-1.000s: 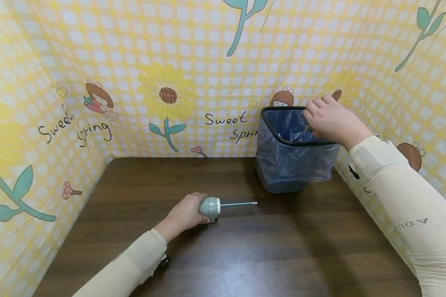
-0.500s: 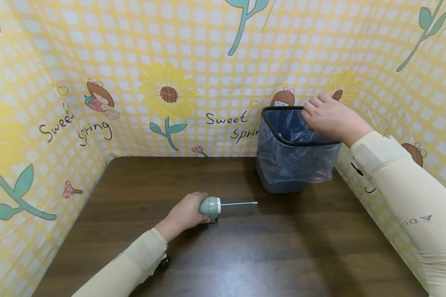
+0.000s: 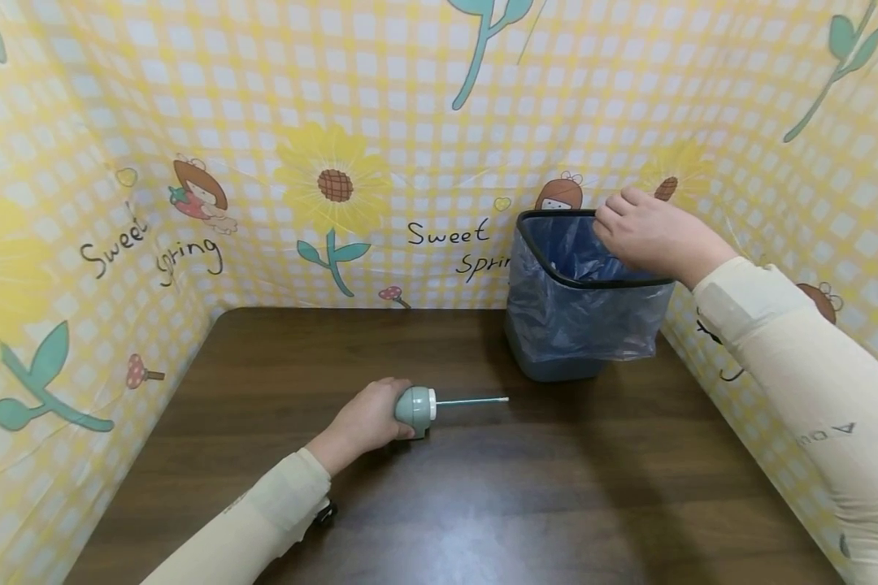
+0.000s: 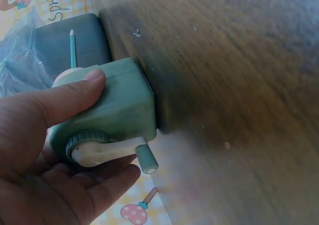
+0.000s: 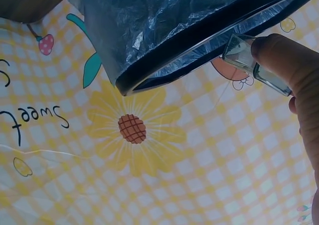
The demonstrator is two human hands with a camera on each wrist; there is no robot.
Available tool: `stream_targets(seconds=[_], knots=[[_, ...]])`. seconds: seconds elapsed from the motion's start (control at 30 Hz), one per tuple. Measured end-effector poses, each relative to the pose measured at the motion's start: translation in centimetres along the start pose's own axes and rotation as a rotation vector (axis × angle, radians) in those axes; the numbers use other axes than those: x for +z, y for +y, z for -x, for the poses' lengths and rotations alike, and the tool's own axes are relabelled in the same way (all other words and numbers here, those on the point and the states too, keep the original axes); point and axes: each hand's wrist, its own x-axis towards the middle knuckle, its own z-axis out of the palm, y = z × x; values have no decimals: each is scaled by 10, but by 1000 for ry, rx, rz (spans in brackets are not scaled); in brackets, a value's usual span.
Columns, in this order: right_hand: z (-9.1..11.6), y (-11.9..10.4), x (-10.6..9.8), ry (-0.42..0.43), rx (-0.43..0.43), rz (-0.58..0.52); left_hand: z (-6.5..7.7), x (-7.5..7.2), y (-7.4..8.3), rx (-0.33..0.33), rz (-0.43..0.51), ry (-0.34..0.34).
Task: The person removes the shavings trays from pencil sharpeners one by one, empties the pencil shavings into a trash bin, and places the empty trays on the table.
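In the head view my left hand [image 3: 366, 418] grips a green crank pencil sharpener [image 3: 413, 411] low over the table. A blue pencil [image 3: 474, 400] sticks out of its white front, pointing right. The left wrist view shows my thumb across the sharpener's body and its cream crank [image 4: 107, 151] with a green knob. My right hand [image 3: 654, 236] is over the mouth of a trash bin [image 3: 556, 370]. Its fingers pinch a small clear plastic shavings drawer [image 5: 239, 53], tilted at the bin's black rim [image 5: 179, 51] in the right wrist view. The palm hides the drawer in the head view.
A translucent bag [image 3: 585, 321] lines the bin and hangs over its rim. The bin stands at the back right of the dark wooden table [image 3: 322, 349]. Yellow checked cloth [image 3: 380, 97] walls in the back and sides. Small crumbs [image 4: 137, 33] lie on the table.
My right hand has shifted slightly at the bin's mouth, and the clear drawer has gone out of sight behind it in the head view. The left hand and sharpener stay in place.
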Motion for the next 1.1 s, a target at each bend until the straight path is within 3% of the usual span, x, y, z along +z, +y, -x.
stream_targets(seconds=[0.23,0.63,1.1], knots=[[3,-1,0,-26,-32,27,-1,0,1,3,-2,-5],[4,-3,-2,22,-80,141,0,-2,1,-9,8,-16],[2,-6,1,50,-74,170,-1,0,0,-8,9,-11]])
